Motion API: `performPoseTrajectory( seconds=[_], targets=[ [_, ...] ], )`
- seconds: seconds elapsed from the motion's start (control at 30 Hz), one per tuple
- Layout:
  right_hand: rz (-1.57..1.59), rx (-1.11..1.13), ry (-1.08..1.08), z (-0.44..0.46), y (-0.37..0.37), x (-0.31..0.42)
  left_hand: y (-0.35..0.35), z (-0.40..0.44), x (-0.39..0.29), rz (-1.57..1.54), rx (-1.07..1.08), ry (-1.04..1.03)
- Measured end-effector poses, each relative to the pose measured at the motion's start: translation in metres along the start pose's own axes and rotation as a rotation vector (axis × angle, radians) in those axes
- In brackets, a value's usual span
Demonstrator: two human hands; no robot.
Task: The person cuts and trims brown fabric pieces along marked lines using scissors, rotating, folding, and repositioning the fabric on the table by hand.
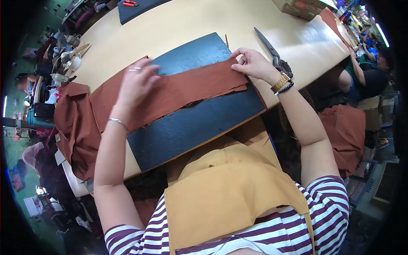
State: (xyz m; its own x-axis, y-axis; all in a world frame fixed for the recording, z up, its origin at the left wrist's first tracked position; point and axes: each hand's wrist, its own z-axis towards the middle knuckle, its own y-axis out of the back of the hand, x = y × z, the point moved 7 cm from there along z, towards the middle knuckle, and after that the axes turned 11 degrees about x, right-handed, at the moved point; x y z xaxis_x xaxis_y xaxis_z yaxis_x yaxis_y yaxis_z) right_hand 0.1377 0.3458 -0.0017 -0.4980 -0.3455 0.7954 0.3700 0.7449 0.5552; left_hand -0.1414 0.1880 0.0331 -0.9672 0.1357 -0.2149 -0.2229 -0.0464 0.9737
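A long strip of rust-brown fabric (191, 87) with frayed edges lies across a dark board (204, 121). My right hand (250, 63) pinches the strip's upper right corner between thumb and fingers. Over the strip's left part is my left hand (138, 83), slightly blurred, its fingers loosely apart and holding nothing that I can see. Whether it touches the cloth is unclear. The strip runs on to the left, beside a crumpled heap of the same fabric (78, 127) hanging over the table edge.
Large black scissors (270, 49) lie on the table (187, 25) right of the board. Red-handled snips (129, 3) rest on another dark board (142, 9) at the back. A cardboard box (299, 7) stands back right. More rust-brown fabric (342, 136) hangs at right, near a seated person (365, 72).
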Motion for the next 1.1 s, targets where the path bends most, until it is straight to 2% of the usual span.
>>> performPoseTrajectory(
  seconds=[0.1,0.13,0.23,0.37,0.47,0.57,0.6,0.63,0.7,0.83,0.9,0.97,1.1],
  targets=[
    [-0.032,-0.008,-0.009,-0.004,0.005,-0.001,-0.031,0.01,-0.055,0.038,0.154,-0.135],
    [-0.018,-0.013,-0.007,-0.004,0.006,-0.004,-0.04,0.01,-0.061,0.003,0.25,-0.143],
    [-0.014,-0.015,0.0,-0.006,0.011,-0.007,-0.057,0.004,-0.068,0.041,0.35,-0.158],
    [0.017,-0.013,0.05,-0.002,0.012,-0.01,-0.058,0.0,-0.072,0.041,0.346,-0.132],
    [-0.082,-0.078,0.102,0.005,0.02,-0.007,-0.064,-0.007,-0.088,0.026,0.284,-0.016],
    [-0.234,-0.117,0.207,0.011,0.026,0.0,-0.075,-0.02,-0.121,0.015,0.31,0.127],
    [-0.314,-0.116,0.266,0.011,0.027,0.008,-0.076,-0.022,-0.132,0.011,0.38,0.15],
    [-0.398,-0.112,0.329,0.012,0.028,0.018,-0.075,-0.019,-0.137,-0.055,0.39,0.148],
    [-0.44,-0.103,0.424,0.01,0.03,0.039,-0.061,0.003,-0.13,-0.183,0.232,0.159],
    [-0.36,-0.095,0.518,-0.003,0.036,0.077,-0.044,0.078,-0.093,-0.627,0.015,-0.032],
    [-0.237,-0.083,0.51,-0.005,0.043,0.081,-0.058,0.106,-0.093,-1.079,0.085,-0.09],
    [-0.17,-0.132,0.452,-0.011,0.053,0.082,-0.074,0.118,-0.108,-1.344,0.358,-0.117],
    [0.077,-0.125,0.373,-0.011,0.059,0.058,-0.084,0.122,-0.114,-1.321,0.306,0.033]
  ],
)
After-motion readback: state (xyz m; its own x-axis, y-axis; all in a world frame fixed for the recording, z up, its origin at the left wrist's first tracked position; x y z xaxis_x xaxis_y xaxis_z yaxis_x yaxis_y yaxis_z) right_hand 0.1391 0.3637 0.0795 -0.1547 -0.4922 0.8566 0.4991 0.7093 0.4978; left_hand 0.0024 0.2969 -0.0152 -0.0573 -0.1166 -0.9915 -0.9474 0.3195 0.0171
